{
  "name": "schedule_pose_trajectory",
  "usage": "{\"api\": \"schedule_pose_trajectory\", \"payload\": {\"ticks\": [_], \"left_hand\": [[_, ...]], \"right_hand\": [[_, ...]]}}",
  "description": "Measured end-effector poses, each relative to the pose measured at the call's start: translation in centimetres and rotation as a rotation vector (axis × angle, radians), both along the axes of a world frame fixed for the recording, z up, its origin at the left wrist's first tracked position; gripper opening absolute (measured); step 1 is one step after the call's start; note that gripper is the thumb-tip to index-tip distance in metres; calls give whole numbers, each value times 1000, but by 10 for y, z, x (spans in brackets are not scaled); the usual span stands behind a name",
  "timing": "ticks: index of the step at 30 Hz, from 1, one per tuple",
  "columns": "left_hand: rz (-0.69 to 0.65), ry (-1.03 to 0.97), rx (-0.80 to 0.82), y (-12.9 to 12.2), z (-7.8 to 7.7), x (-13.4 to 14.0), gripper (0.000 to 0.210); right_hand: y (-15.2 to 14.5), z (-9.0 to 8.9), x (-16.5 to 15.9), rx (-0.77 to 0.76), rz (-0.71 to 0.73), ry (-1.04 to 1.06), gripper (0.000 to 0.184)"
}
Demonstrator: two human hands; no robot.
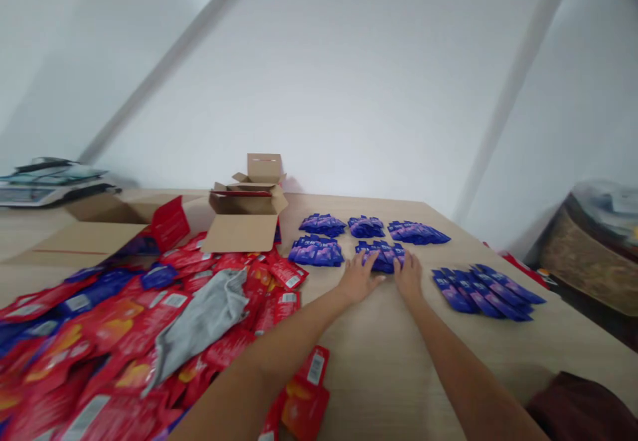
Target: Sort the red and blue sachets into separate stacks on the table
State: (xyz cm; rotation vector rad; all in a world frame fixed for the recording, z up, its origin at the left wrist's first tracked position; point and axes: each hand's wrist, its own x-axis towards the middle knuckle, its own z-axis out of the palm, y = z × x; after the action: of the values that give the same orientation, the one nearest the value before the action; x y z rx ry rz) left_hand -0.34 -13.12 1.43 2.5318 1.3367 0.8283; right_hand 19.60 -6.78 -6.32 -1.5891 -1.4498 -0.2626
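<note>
A row of overlapping blue-purple packets [381,255] lies on the table in front of me, with both my hands at it. My left hand [359,277] grips its left end, with fingers over the near edge and the thumb pointing right. At the right end my right hand [409,273] has its fingers curled on the packets. Just left of my hands lies another fanned group of blue-purple packets [316,251]. Farther back are three similar groups, among them a packet group [366,226] in the middle.
A large heap of red packets [224,345], mixed with blue ones, covers the left, with a grey cloth [204,321] on top. Open cardboard boxes [242,232] stand behind it. On the right lies a wider fan of blue packets [486,291]. A white wall [359,95] rises behind the table.
</note>
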Motion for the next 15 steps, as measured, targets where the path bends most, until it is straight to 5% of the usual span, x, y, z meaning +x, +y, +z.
{"api": "schedule_pose_trajectory", "payload": {"ticks": [4, 7, 15], "left_hand": [[1, -44, 89, -28, 36, -50, 64], [106, -44, 125, -42, 56, -115, 58], [906, 77, 139, -89, 60, -344, 38]], "right_hand": [[-26, -9, -4, 48, 33, -31, 68], [-53, -16, -8, 17, 86, -34, 73], [-125, -25, -26, -30, 162, 50, 74]]}}
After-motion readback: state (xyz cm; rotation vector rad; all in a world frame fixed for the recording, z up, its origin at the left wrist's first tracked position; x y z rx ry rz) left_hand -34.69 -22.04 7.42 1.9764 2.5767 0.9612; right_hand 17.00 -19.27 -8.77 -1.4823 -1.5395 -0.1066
